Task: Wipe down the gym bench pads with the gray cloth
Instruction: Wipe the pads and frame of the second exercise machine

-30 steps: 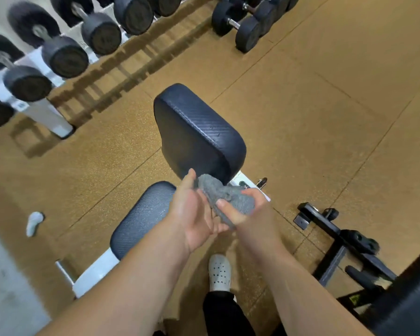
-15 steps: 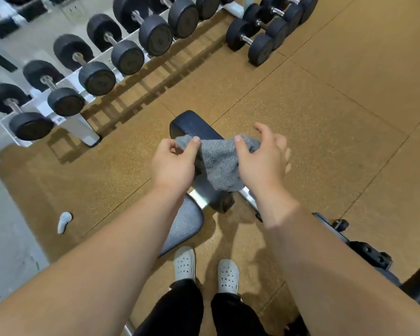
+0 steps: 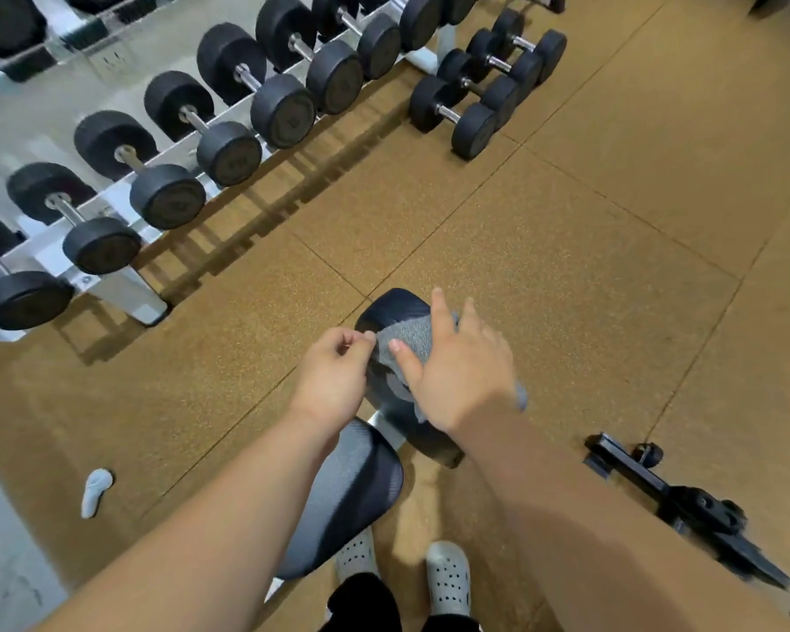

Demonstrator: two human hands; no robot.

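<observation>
The dark back pad (image 3: pixel 388 307) of the gym bench stands tilted up in front of me, and the seat pad (image 3: pixel 352 490) lies below it near my feet. The gray cloth (image 3: pixel 407 342) is draped over the top of the back pad. My right hand (image 3: pixel 459 371) lies flat on the cloth with fingers spread, pressing it onto the pad. My left hand (image 3: pixel 331 374) pinches the cloth's left edge between thumb and fingers. Part of the cloth hangs out below my right wrist.
A white rack with several black dumbbells (image 3: pixel 229 143) runs along the left and back. More dumbbells (image 3: pixel 466 107) sit on the brown rubber floor ahead. A black equipment foot (image 3: pixel 671 499) lies to the right. A small white object (image 3: pixel 94 490) lies on the floor at left.
The cloth went from being held up in both hands to lying on the top of the back pad. My right hand flattened onto it. The view tilted up toward the rack.
</observation>
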